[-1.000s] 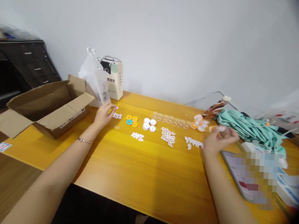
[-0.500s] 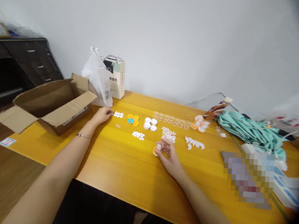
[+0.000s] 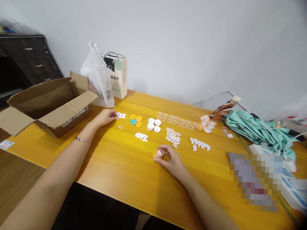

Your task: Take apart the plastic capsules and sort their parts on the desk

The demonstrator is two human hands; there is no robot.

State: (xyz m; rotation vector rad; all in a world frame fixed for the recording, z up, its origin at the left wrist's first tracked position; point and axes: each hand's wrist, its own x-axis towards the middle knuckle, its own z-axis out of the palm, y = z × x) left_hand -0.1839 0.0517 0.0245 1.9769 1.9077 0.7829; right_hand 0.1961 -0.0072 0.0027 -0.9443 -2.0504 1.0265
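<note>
My left hand (image 3: 106, 117) is at the left edge of a group of small white plastic parts (image 3: 121, 115). Its fingertips are pinched together, and what they hold, if anything, is too small to make out. In my right hand (image 3: 173, 162) is a small clear cup with an orange base (image 3: 158, 153), gripped between thumb and fingers just above the table. Something whitish shows inside the cup. Between the hands lie yellow and teal rings (image 3: 135, 120), white round caps (image 3: 154, 125), small white discs (image 3: 141, 137) and white lattice pieces (image 3: 172, 137).
A row of clear cups (image 3: 176, 120) stands farther back, beside orange-and-clear pieces (image 3: 205, 124). An open cardboard box (image 3: 61, 117) and bags (image 3: 99, 79) occupy the left. At right are a bottle (image 3: 225, 109), a green folded umbrella (image 3: 257, 134) and a power strip (image 3: 290, 184).
My right hand has tilted the cup so its mouth faces me more, and shifted slightly left. My left hand stays by the small white parts. The whole view has shifted a little.
</note>
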